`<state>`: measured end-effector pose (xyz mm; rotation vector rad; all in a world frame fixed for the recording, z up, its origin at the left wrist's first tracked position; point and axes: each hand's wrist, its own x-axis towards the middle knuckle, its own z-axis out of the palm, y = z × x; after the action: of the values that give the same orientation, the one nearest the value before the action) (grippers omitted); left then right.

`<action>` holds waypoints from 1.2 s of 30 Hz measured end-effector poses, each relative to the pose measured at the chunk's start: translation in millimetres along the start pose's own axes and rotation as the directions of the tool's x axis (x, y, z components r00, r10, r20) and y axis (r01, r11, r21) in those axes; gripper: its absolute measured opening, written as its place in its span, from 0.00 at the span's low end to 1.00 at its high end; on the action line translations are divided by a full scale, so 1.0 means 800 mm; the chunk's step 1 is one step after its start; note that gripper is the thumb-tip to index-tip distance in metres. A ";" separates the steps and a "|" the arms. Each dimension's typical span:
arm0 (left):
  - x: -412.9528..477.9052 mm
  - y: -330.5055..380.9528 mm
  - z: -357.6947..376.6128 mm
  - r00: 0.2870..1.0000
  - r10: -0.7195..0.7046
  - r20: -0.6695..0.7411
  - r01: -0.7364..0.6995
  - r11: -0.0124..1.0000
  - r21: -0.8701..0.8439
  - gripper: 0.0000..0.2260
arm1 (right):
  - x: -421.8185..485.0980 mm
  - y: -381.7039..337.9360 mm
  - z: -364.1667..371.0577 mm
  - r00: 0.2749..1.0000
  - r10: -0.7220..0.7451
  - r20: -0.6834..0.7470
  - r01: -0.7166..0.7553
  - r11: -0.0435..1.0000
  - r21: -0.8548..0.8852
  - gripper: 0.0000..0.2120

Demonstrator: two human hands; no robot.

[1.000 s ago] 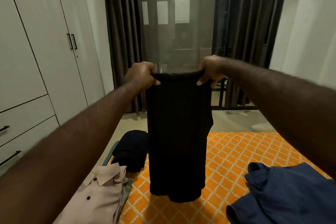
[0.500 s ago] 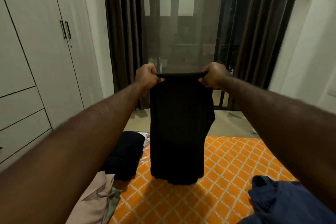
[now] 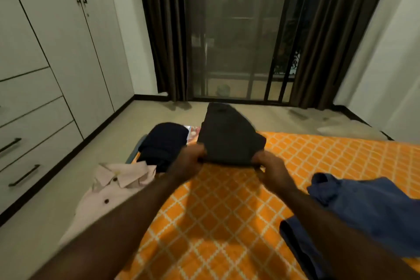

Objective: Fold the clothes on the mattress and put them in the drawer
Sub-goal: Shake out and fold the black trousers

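1. While both hands grip the near edge of the dark garment (image 3: 227, 141), the rest of it is flung away toward upper centre. It's blurred, so can't tell if it lies on the mattress (image 3: 227, 216) or is in the air.
2. Left hand (image 3: 188, 161): fingers curled, pinching the garment's left corner. Right hand (image 3: 270, 166): same on the right corner. Neither holds anything else.
3. Done, by the look of it: one dark folded bundle (image 3: 163, 143) sits at the mattress's far-left corner, just left of the garment.
4. Left to do: this fold is only in progress. Pink shirt (image 3: 118, 179) lies unfolded at lower left, and blue garment (image 3: 363, 211) is crumpled at lower right. Drawers (image 3: 27, 143) at left edge of frame are all closed, nothing seen put away. I'd say under halfway.
5. Edges: mattress's far edge runs just behind the garment, and the garment's top overlaps the floor in the picture, so it may overhang if laid flat there. Pink shirt seems to straddle the left edge.
6. Room: best working stretch looks to be the centre-frame orange cover btwn pink shirt & blue garment, under the forearms. Floor strip btwn mattress & drawers looks passable for the carry.
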<state>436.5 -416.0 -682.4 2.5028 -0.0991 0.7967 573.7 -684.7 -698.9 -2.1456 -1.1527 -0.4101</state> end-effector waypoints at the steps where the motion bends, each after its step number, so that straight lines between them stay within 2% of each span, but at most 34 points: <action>1: -0.044 -0.004 0.021 0.995 -0.010 0.099 0.013 0.999 -0.030 0.13 | -0.043 0.006 0.025 0.993 0.056 0.107 -0.059 0.998 0.018 0.09; 3: -0.122 -0.015 0.060 0.951 -0.088 0.296 0.105 0.994 -0.041 0.12 | -0.111 0.012 0.066 0.929 0.128 0.348 -0.139 0.990 0.006 0.11; 5: -0.177 -0.023 0.082 0.865 -0.253 0.434 0.233 0.967 0.099 0.08 | -0.132 -0.004 0.080 0.811 0.149 0.566 -0.120 0.989 -0.088 0.12; 6: -0.196 -0.028 0.091 0.823 -0.330 0.462 0.272 0.943 0.190 0.10 | -0.131 -0.013 0.077 0.775 0.150 0.613 -0.088 0.988 -0.130 0.12; 7: -0.206 -0.031 0.095 0.802 -0.345 0.487 0.259 0.936 0.237 0.12 | -0.126 -0.020 0.072 0.757 0.153 0.635 -0.065 0.985 -0.159 0.11; 9: -0.207 -0.034 0.093 0.822 -0.268 0.503 0.169 0.957 0.234 0.14 | -0.116 -0.026 0.063 0.728 0.178 0.662 -0.065 0.979 -0.192 0.09; 13: -0.200 -0.048 0.101 0.840 -0.166 0.516 0.002 0.953 0.303 0.22 | -0.124 -0.018 0.065 0.687 0.205 0.697 -0.036 0.968 -0.250 0.11; 16: -0.210 -0.056 0.108 0.795 -0.255 0.550 0.042 0.928 0.370 0.25 | -0.130 -0.015 0.073 0.629 0.247 0.737 -0.011 0.951 -0.309 0.14; 18: -0.211 -0.057 0.105 0.772 -0.299 0.561 0.091 0.925 0.368 0.26 | -0.130 -0.013 0.072 0.619 0.283 0.732 -0.020 0.938 -0.346 0.16; 20: -0.209 -0.060 0.101 0.775 -0.308 0.552 0.128 0.931 0.341 0.26 | -0.128 -0.009 0.071 0.624 0.294 0.725 0.005 0.925 -0.379 0.20; 22: -0.209 -0.064 0.099 0.776 -0.304 0.553 0.105 0.927 0.361 0.26 | -0.131 -0.002 0.072 0.617 0.323 0.718 0.021 0.905 -0.425 0.28; 23: -0.210 -0.069 0.100 0.767 -0.318 0.557 0.107 0.920 0.377 0.25 | -0.133 0.002 0.072 0.601 0.349 0.719 0.028 0.890 -0.456 0.32; 24: -0.211 -0.076 0.102 0.790 -0.292 0.540 0.078 0.920 0.383 0.24 | -0.136 0.007 0.072 0.581 0.373 0.724 0.042 0.874 -0.484 0.35; 26: -0.219 -0.113 0.120 0.832 -0.327 0.449 0.244 0.941 0.233 0.29 | -0.141 0.016 0.074 0.553 0.395 0.734 0.089 0.848 -0.523 0.39; 28: -0.219 -0.107 0.122 0.803 -0.406 0.436 0.417 0.906 0.075 0.34 | -0.143 0.021 0.076 0.553 0.388 0.737 0.115 0.841 -0.529 0.40; 29: -0.214 -0.087 0.116 0.779 -0.447 0.440 0.475 0.878 0.051 0.30 | -0.144 0.022 0.077 0.556 0.385 0.737 0.119 0.840 -0.529 0.40; 31: -0.212 -0.063 0.116 0.774 -0.466 0.428 0.516 0.857 0.000 0.17 | -0.146 0.026 0.080 0.566 0.375 0.734 0.123 0.842 -0.525 0.40; 32: -0.212 -0.054 0.115 0.786 -0.465 0.409 0.527 0.849 -0.047 0.14 | -0.147 0.028 0.081 0.568 0.375 0.732 0.122 0.842 -0.525 0.41; 34: -0.216 -0.057 0.113 0.797 -0.460 0.392 0.529 0.844 -0.085 0.12 | -0.147 0.030 0.083 0.574 0.369 0.731 0.114 0.848 -0.518 0.41; 36: -0.216 -0.069 0.113 0.809 -0.462 0.364 0.519 0.851 -0.074 0.13 | -0.147 0.031 0.083 0.575 0.368 0.731 0.101 0.854 -0.510 0.41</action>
<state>353.4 -426.7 -866.7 2.3132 0.3462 0.1357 525.5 -722.0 -822.1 -3.0223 -1.4260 0.5164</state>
